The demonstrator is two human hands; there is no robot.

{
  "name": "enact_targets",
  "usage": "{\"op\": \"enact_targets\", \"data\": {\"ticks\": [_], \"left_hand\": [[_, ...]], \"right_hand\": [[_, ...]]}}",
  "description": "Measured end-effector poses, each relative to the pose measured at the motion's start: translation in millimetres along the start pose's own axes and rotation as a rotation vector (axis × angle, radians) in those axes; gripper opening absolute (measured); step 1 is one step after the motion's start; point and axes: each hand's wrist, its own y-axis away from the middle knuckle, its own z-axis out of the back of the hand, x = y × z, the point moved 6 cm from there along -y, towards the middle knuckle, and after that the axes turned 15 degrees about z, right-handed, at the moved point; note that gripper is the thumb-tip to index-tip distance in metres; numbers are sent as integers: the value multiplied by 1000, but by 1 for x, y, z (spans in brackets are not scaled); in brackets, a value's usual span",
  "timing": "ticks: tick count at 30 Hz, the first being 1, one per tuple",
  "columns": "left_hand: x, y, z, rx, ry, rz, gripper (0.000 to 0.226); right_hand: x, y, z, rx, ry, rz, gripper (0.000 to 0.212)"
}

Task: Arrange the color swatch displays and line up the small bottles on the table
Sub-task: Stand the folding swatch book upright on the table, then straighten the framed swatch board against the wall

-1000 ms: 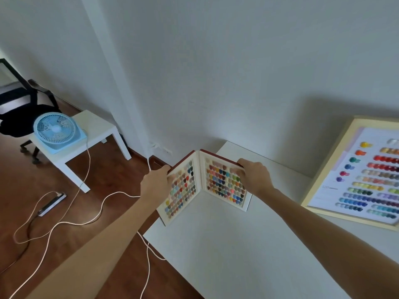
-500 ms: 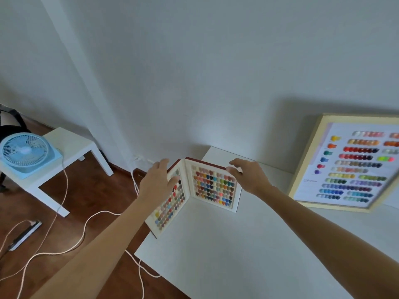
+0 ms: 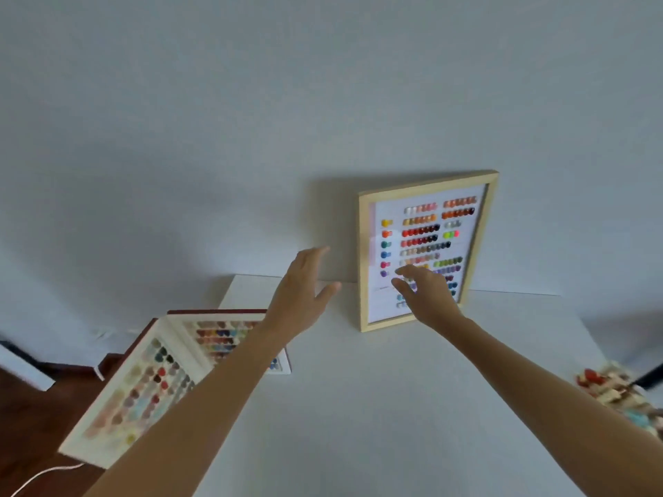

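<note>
Two bare hands up in the middle of the frame, both empty with fingers spread and relaxed: left hand [image 3: 305, 294] in the air just left of the framed swatch display [image 3: 427, 251], right hand [image 3: 425, 297] in front of the frame's lower glass, contact with it impossible to judge through the blur. Framed display upright against the wall [image 3: 251, 120] at centre right, bottom edge on the white table [image 3: 376, 407], tilted slightly out of square. Folding swatch book [image 3: 161, 360] at lower left, standing open in a V on the table's left corner, partly hidden behind the left forearm, well apart from the frame. No small bottles clearly in view; only a blurred heap of coloured bits [image 3: 617, 392] at the right edge, too smeared to identify. Step in hand, by the look of it: taking hold of the frame to straighten or shift it. Best done by the wooden side rails, one hand to each, not by the glazed face, so no smears and no pressure on the swatches. Worth keeping the bottom edge on the table and sliding or pivoting rather than lifting, since a leaning frame can slip forward off the wall. Also worth watching the left elbow near the standing book, likely easy to topple.
</note>
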Motion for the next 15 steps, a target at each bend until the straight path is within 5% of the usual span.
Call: {"op": "enact_targets", "data": {"ticks": [6, 15], "left_hand": [[-17, -16, -91, 74, 55, 187, 66], [-18, -28, -146, -22, 34, 327, 70]], "right_hand": [[-85, 29, 55, -34, -6, -51, 31], [-181, 34, 79, 18, -33, -125, 36]]}}
